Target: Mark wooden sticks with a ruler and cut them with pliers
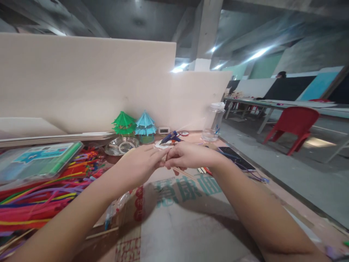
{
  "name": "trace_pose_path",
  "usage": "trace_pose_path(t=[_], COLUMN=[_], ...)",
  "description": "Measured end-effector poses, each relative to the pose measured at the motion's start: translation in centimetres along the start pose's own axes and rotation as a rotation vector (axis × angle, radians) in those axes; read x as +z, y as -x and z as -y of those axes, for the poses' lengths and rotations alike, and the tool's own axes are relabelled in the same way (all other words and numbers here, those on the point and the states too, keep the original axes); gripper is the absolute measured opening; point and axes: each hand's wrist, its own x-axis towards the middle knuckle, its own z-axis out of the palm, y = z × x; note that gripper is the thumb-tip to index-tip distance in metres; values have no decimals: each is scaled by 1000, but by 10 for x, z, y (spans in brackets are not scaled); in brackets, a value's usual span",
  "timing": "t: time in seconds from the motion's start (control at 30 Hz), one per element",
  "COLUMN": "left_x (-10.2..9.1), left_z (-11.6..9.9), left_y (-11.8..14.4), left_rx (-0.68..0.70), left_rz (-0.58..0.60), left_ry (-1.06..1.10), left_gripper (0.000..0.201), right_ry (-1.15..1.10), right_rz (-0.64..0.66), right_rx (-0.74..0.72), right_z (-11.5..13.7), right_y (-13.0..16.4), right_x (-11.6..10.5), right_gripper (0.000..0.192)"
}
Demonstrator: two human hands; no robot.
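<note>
Far to the left of the hands, a clear plastic case (38, 160) with green edging is seen lying above a heap of coloured pipe cleaners (40, 196), which is spread across the table (275, 198) beside the left forearm. Beyond the left hand, near the white partition (81, 83), a roll of clear tape (121, 146) is placed, and just behind it a green paper pagoda (124, 124) and a blue paper pagoda (145, 126) are stood side by side. The left hand (140, 162) is held out over a printed cardboard sheet (180, 214), its fingers stretched forward and drawn together at the tips. The right hand (189, 155) is met there, its fingers curled and touching those of the left. A thin wooden stick (183, 171) is seen just under the right hand, close to the joined fingertips; whether it is pinched by either hand cannot be told. Just beyond the hands a blue glue gun (169, 138) is laid on the table. To the right of the right hand a clear bottle (214, 122) with a white cap is stood, and nearer the wrist a dark phone (236, 158) is laid flat. Well apart to the right, a red chair (293, 127) is seen on the floor.
</note>
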Motion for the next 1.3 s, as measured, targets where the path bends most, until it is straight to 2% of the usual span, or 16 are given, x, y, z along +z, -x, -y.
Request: trace_pose_path(t=[0.1, 0.2, 0.3, 0.37, 0.53, 0.7, 0.8, 0.87, 0.9, 0.97, 1.03, 1.17, 1.3], left_x=[7, 5, -2, -6, -6, 0, 2, 0, -1, -5, -9, -13, -13], left_z=[2, 9, 14, 14, 4, -13, -17, -14, -11, -7, -6, -11, -19], left_y=[5, 7, 9, 9, 7, 2, 2, 3, 4, 5, 6, 7, 8], left_rx=[-28, -152, -315, -375, -383, -352, -378, -413, -433, -459, -457, -377, -358], left_rz=[46, -1, -70, -87, -51, -111, -155, -188, -209, -248, -264, -238, -210], left_ry=[5, 0, 8, 52, 196, 418, 454, 433, 431, 462, 541, 650, 854], left_gripper=[19, 20, 27, 32, 36, 35, 33, 33, 34, 36, 38, 38, 30], right_ry=[141, 129, -28, -154, -522, -551, -516, -418, -316, 50, 158, 241, 253], right_rz=[50, -86, -273, -371, -542, -575, -520, -554, -595, -652, -661, -541, -422], right_rx=[-47, -21, -13, -45, -159, -214, -226, -168, -90, 183, 331, 494, 534], right_z=[5, 1, -12, -20, -25, -10, -8, -16, -24, -46, -75, -130, -159], right_y=[-2, -2, 5, 11, 10, 1, 0, 5, 9, 23, 37, 56, 50], right_x=[0, -1, -7, -10, -1, 30, 33, 19, 9, -12, -26, -22, -9], right_gripper=[19, 28, 35, 27, 24, 20, 23, 28, 30, 26, 26, 48, 59])
